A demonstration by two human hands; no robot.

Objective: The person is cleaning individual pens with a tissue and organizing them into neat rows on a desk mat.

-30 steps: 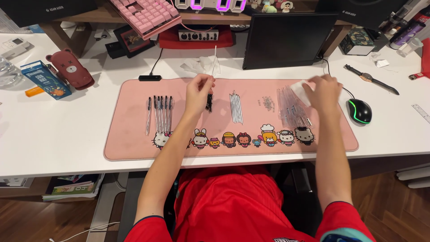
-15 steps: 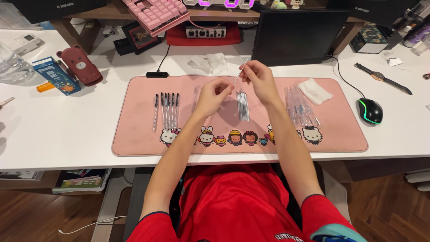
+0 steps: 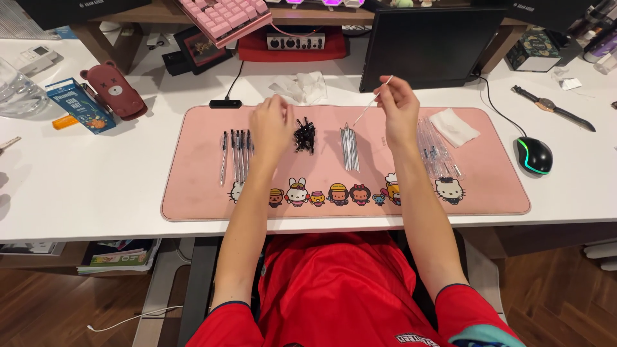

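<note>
One thin pen refill (image 3: 371, 101) is pinched between the fingertips of the right hand (image 3: 400, 109), raised above the pink desk mat (image 3: 193, 193) and slanting down to the left from the fingers. It looks feather-light, narrow and slightly bendy, best gripped near one end with a light pinch. Just below its lower tip lies a bundle of like refills (image 3: 349, 138). The left hand (image 3: 272, 125) hovers with fingers loosely curled, holding nothing visible, close beside a small heap of black caps (image 3: 304, 135) to its right and a row of assembled pens (image 3: 236, 153) to its left. Clear pen barrels (image 3: 434, 149) lie below the right hand, a white tissue (image 3: 454, 126) past them.
</note>
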